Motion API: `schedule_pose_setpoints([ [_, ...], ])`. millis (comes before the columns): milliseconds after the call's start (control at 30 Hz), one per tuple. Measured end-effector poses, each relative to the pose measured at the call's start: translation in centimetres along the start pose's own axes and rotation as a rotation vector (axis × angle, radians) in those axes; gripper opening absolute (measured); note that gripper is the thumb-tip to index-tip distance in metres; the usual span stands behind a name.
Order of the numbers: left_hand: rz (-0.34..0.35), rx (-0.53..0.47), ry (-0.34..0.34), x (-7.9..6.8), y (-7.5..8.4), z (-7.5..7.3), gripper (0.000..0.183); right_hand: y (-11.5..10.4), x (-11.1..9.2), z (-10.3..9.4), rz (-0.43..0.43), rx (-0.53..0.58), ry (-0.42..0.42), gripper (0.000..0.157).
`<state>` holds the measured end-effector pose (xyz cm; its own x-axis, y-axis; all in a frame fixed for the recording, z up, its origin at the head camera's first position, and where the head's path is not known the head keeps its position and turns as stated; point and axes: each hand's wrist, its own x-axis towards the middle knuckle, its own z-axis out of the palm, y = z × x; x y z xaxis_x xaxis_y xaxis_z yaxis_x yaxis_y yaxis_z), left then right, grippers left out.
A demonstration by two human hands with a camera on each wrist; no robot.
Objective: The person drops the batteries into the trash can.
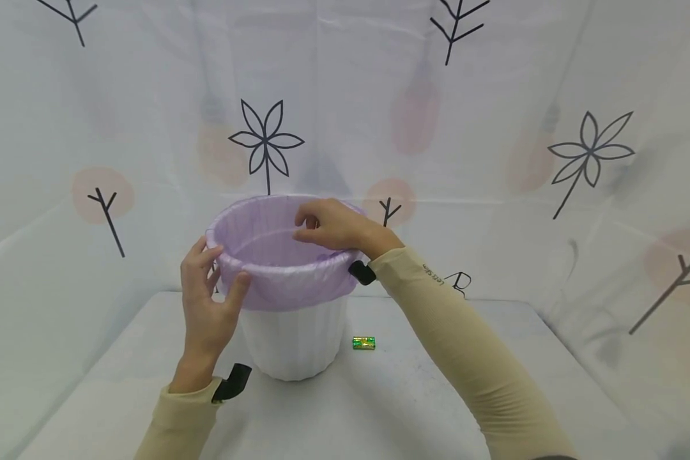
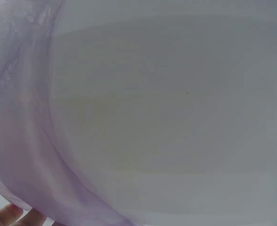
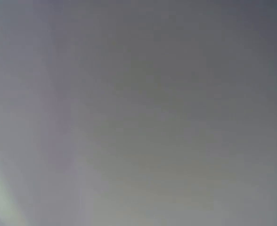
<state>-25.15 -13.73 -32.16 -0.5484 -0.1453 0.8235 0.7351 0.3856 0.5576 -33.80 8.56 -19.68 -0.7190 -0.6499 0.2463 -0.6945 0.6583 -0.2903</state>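
Observation:
A white ribbed trash bin (image 1: 293, 345) stands upright on the table, lined with a purple trash bag (image 1: 299, 287) folded down over its rim. My left hand (image 1: 209, 306) holds the bin's left side at the rim, its thumb on the front of the bag and its fingers round the side. Over the bin's mouth hovers my right hand (image 1: 336, 225), fingers bent, with a gap between thumb and forefinger and nothing visible in it. Its wrist is by the right rim. The left wrist view shows the bag's edge (image 2: 49, 165) and a few fingertips (image 2: 30, 219). The right wrist view is blurred.
On the white table (image 1: 402, 409), right of the bin, lies a small shiny green and gold piece (image 1: 364, 343), perhaps batteries. A white backdrop (image 1: 333, 76) with drawn flowers and twigs hangs behind and at the sides. The bin's bottom is hidden from the head view.

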Motion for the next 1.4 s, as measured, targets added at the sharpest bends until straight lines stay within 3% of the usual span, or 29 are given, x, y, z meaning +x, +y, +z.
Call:
schedule_pose_setpoints([
  [333,0.015,-0.015,0.022,0.0,3.3,0.1,0.049,0.5,-1.3,-0.8,-0.005,0.043,0.071,0.015],
  [667,0.014,-0.012,0.015,0.0,3.5,0.1,0.05,2.6,-5.9,-3.2,-0.098,0.018,0.281,0.015],
  [800,0.022,-0.015,0.021,0.1,3.8,0.0,0.049,3.3,-8.1,-3.4,-0.109,0.027,0.291,0.014],
  [967,0.019,-0.007,0.027,0.2,4.0,-0.1,0.049,4.2,-10.5,-2.3,-0.087,0.035,0.259,0.015],
  [1067,0.014,-0.002,0.028,0.1,3.7,-0.2,0.05,4.7,-11.4,-1.4,-0.08,0.036,0.259,0.018],
  [1300,0.024,-0.014,0.03,-0.1,0.0,-0.2,0.054,6.1,-13.2,0.7,-0.073,0.04,0.238,0.018],
  [1400,0.025,-0.028,0.028,-0.1,-0.3,0.0,0.055,6.7,-14.0,2.0,-0.059,0.048,0.22,0.015],
])
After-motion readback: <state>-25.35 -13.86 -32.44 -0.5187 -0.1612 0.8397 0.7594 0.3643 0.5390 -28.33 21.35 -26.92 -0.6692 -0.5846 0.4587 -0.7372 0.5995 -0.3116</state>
